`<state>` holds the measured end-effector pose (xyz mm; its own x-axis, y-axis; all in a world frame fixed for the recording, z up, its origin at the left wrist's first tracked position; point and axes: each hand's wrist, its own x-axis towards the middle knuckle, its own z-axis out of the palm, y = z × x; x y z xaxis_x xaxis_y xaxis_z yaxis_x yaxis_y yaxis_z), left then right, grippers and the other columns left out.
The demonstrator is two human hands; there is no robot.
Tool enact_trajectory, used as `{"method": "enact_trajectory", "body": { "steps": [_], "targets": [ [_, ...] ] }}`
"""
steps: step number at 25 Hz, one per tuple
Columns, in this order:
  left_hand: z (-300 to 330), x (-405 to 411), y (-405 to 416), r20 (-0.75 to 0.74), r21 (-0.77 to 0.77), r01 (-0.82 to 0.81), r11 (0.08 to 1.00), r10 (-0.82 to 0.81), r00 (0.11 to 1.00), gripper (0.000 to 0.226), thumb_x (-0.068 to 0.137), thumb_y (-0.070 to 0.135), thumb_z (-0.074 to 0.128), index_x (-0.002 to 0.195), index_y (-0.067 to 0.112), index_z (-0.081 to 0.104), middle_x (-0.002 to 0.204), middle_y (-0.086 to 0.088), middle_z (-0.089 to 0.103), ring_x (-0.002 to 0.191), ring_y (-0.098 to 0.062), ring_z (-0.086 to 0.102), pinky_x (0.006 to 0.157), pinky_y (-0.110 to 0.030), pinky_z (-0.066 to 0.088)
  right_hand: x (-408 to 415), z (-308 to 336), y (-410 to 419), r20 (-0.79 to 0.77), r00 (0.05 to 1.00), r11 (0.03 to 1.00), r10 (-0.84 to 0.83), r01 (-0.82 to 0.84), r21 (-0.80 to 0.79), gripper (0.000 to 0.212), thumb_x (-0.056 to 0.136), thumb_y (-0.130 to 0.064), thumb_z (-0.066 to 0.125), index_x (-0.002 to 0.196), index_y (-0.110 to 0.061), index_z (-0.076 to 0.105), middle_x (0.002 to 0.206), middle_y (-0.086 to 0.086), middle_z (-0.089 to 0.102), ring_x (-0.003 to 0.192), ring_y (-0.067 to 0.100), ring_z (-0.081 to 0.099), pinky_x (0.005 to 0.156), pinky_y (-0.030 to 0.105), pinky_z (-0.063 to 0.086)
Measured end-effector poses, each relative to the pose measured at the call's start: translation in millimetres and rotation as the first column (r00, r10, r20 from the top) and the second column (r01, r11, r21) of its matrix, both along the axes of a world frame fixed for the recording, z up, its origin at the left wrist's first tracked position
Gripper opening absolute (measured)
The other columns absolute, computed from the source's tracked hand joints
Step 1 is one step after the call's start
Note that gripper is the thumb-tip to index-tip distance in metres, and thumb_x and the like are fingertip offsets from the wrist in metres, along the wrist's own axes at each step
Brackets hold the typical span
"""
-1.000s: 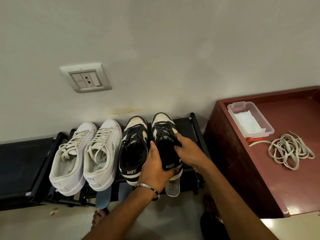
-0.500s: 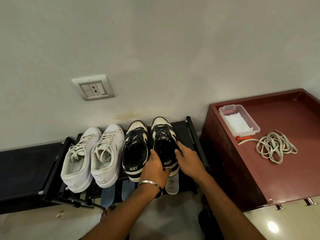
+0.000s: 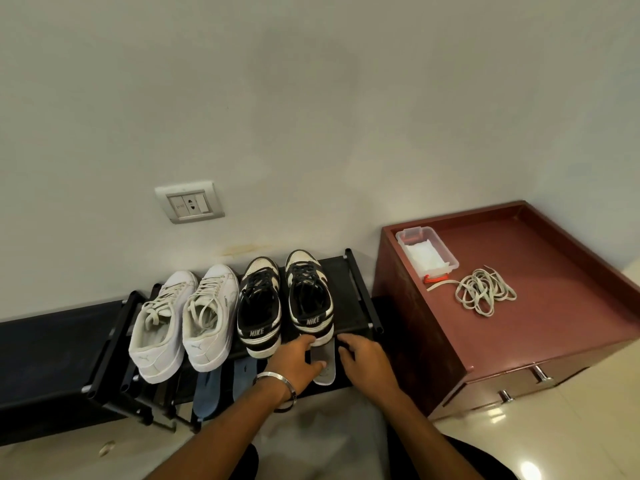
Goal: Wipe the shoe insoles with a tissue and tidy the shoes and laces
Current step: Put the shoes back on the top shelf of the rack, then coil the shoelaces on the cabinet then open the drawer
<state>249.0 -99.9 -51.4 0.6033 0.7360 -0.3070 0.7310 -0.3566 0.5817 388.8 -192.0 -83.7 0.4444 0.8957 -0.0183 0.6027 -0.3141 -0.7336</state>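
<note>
Both hands off right black-and-white sneaker since a second ago; shoe now on black shoe rack, looks placed. Left hand at grey insole on lower tier, thumb on it, grasp unclear; right hand beside it, fingers curled, contents unclear. Tissues in plastic box; loose laces on cabinet. Likely insole next. Heel tabs read NIKE; white sneakers carry Puma cat.

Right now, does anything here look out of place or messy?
Yes. Insoles sit outside the shoes: a grey insole and blue insoles poke out from the shelf under the sneakers. On the red cabinet, loose laces lie in a tangled heap by a tub. A yellowish stain marks the wall.
</note>
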Motion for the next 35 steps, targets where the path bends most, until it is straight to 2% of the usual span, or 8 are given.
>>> {"method": "enact_trajectory", "body": {
  "steps": [3, 8, 15, 18, 23, 27, 31, 35],
  "targets": [
    [4, -7, -15, -0.004, -0.027, 0.033, 0.999, -0.034, 0.999, 0.045, 0.086, 0.031, 0.068, 0.129, 0.021, 0.059, 0.125, 0.003, 0.064, 0.113, -0.012, 0.060, 0.099, -0.029, 0.048, -13, 7, -23, 0.035, 0.999, 1.000, 0.004, -0.003, -0.028, 0.021, 0.095, -0.022, 0.053, 0.109, -0.024, 0.069, 0.103, -0.007, 0.070, 0.095, 0.010, 0.066, 0.077, 0.025, 0.053],
    [9, -10, -39, 0.075, -0.051, 0.048, 0.998, -0.045, 0.996, 0.029, 0.088, 0.027, 0.067, 0.117, 0.022, 0.067, 0.111, 0.008, 0.069, 0.101, -0.004, 0.064, 0.094, -0.024, 0.051, -22, 18, -50, 0.114, 0.993, 0.997, -0.012, 0.020, -0.068, 0.024, 0.096, -0.020, 0.052, 0.113, -0.013, 0.067, 0.113, 0.003, 0.069, 0.104, 0.018, 0.063, 0.089, 0.034, 0.052],
    [-4, -20, -53, 0.208, -0.014, -0.002, 1.000, 0.005, 0.978, 0.017, 0.091, 0.025, 0.064, 0.107, 0.028, 0.069, 0.096, 0.016, 0.068, 0.090, 0.002, 0.064, 0.083, -0.016, 0.052, -26, 26, -64, 0.214, 0.977, 0.992, 0.016, 0.012, -0.127, 0.032, 0.096, -0.026, 0.050, 0.124, -0.018, 0.064, 0.124, -0.001, 0.065, 0.114, 0.015, 0.059, 0.095, 0.030, 0.048],
    [-18, -34, -61, 0.250, -0.029, -0.017, 0.999, 0.023, 0.968, 0.021, 0.092, 0.024, 0.063, 0.112, 0.030, 0.064, 0.103, 0.017, 0.065, 0.096, -0.001, 0.063, 0.085, -0.017, 0.051, -30, 29, -66, 0.246, 0.968, 0.985, 0.042, 0.001, -0.174, 0.035, 0.097, -0.027, 0.051, 0.130, -0.020, 0.060, 0.129, -0.002, 0.063, 0.118, 0.014, 0.057, 0.096, 0.027, 0.045],
    [-21, -37, -64, 0.291, 0.071, 0.005, 0.997, -0.026, 0.956, 0.039, 0.091, 0.028, 0.064, 0.129, 0.028, 0.055, 0.125, 0.013, 0.058, 0.114, -0.004, 0.055, 0.095, -0.018, 0.045, -27, 50, -69, 0.282, 0.958, 0.974, 0.048, 0.017, -0.224, 0.041, 0.095, -0.027, 0.053, 0.135, -0.017, 0.055, 0.134, 0.001, 0.059, 0.122, 0.019, 0.055, 0.098, 0.030, 0.045],
    [1, -18, -68, 0.330, 0.059, 0.035, 0.998, -0.053, 0.942, 0.040, 0.091, 0.029, 0.063, 0.131, 0.025, 0.054, 0.129, 0.008, 0.056, 0.118, -0.009, 0.054, 0.095, -0.022, 0.046, -15, 77, -87, 0.334, 0.942, 0.972, 0.002, 0.077, -0.223, 0.031, 0.093, -0.027, 0.054, 0.122, -0.016, 0.059, 0.126, 0.002, 0.061, 0.115, 0.023, 0.058, 0.095, 0.039, 0.049],
    [26, 15, -75, 0.366, 0.117, 0.060, 0.991, -0.099, 0.925, 0.040, 0.091, 0.029, 0.063, 0.130, 0.024, 0.054, 0.127, 0.005, 0.057, 0.116, -0.012, 0.055, 0.095, -0.028, 0.047, 9, 102, -108, 0.380, 0.924, 0.968, -0.037, 0.127, -0.215, 0.044, 0.096, -0.029, 0.054, 0.138, -0.018, 0.051, 0.139, 0.002, 0.055, 0.126, 0.022, 0.052, 0.106, 0.037, 0.043],
    [48, 57, -86, 0.421, 0.133, 0.085, 0.987, -0.134, 0.897, 0.039, 0.091, 0.026, 0.063, 0.129, 0.023, 0.056, 0.127, 0.004, 0.057, 0.115, -0.012, 0.056, 0.096, -0.029, 0.047, 39, 118, -131, 0.384, 0.917, 0.959, -0.107, 0.198, -0.205, 0.043, 0.096, -0.029, 0.055, 0.136, -0.015, 0.051, 0.135, 0.007, 0.057, 0.123, 0.026, 0.052, 0.103, 0.036, 0.043]
  ]
}}
